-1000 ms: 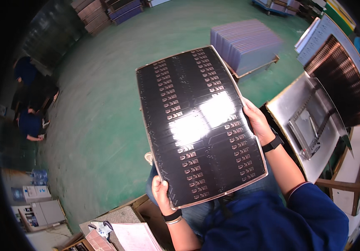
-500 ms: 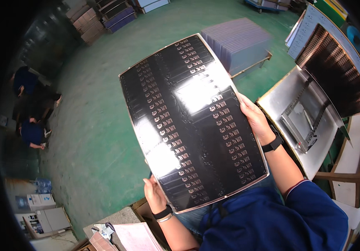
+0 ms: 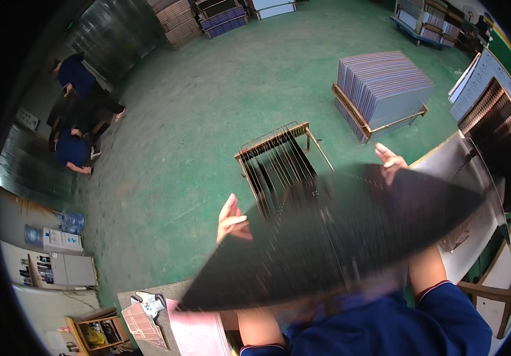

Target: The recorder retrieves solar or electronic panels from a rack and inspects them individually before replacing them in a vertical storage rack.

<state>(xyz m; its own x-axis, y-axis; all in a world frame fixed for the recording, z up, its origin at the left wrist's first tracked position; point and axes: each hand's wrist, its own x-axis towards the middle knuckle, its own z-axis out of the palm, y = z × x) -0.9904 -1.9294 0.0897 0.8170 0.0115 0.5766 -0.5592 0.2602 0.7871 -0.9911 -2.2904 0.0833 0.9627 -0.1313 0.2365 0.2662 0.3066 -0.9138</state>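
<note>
A thin black panel [image 3: 327, 243] is tipped steeply in front of my body and blurred by motion, so its surface pattern is smeared. My left hand [image 3: 232, 221] grips it at its far-left edge, fingertips showing past the edge. On the far-right edge, my right hand [image 3: 391, 161] holds it too, the palm partly hidden behind the panel. Just beyond the panel stands a metal rack [image 3: 279, 151] on the floor, with several thin dark panels slotted upright in it. The panel covers the rack's near end.
A stack of upright grey-purple panels [image 3: 386, 86] stands in a frame at the far right. A metal-topped bench [image 3: 469, 237] is on my right; papers [image 3: 199, 326] lie on a table at lower left. Two other people [image 3: 74, 145] are at the far left.
The panel has tilted from facing me, with its repeated pattern visible, to a steep, blurred slant. Both hands have moved to its far edge. The rack beyond has come into view.
</note>
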